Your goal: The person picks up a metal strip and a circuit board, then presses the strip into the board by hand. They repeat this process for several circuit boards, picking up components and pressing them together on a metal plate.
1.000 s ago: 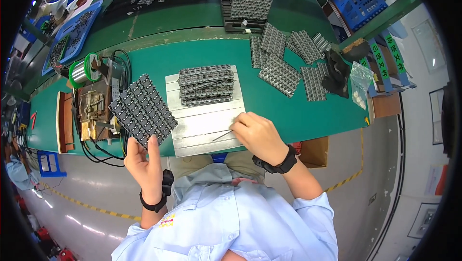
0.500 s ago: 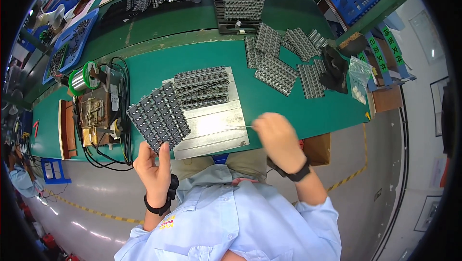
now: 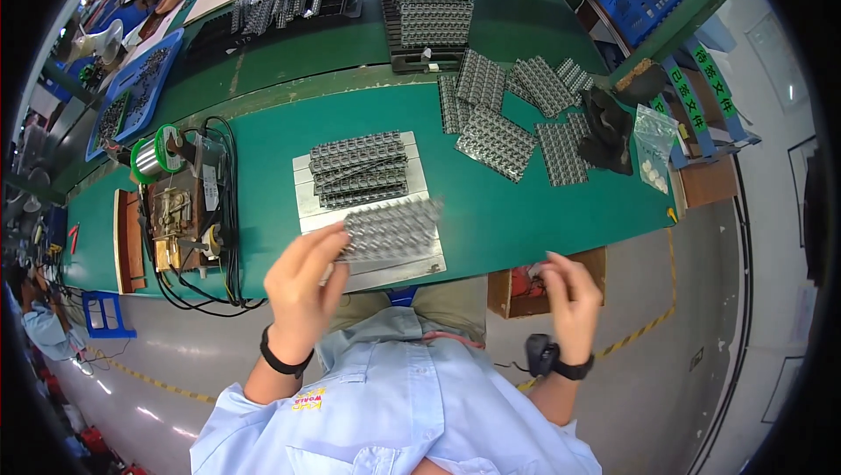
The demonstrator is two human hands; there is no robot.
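My left hand [image 3: 302, 278] is closed on the left end of a circuit board panel [image 3: 392, 231], a dark sheet with rows of small parts, blurred by motion. This panel is held above a light metal plate [image 3: 427, 262]. A stack of similar panels [image 3: 359, 168] lies on the far part of the plate. To the right, beyond the table's front edge, my right hand [image 3: 574, 304] is raised with its fingers apart, and nothing shows in it. Below its fingertips a brown box [image 3: 589, 275] holds something red.
Several loose panels [image 3: 495, 144] lie at the right, beside a black cloth-like item [image 3: 606, 133] and a clear bag [image 3: 655, 146]. At left stand a solder wire spool [image 3: 156, 158] and a cabled device [image 3: 175, 221]. A tall panel stack [image 3: 434, 10] stands behind.
My left hand has brought the panel rightward over the plate and tilted it flatter. The right hand has moved right and down, off the table; the thin tool it held no longer shows.
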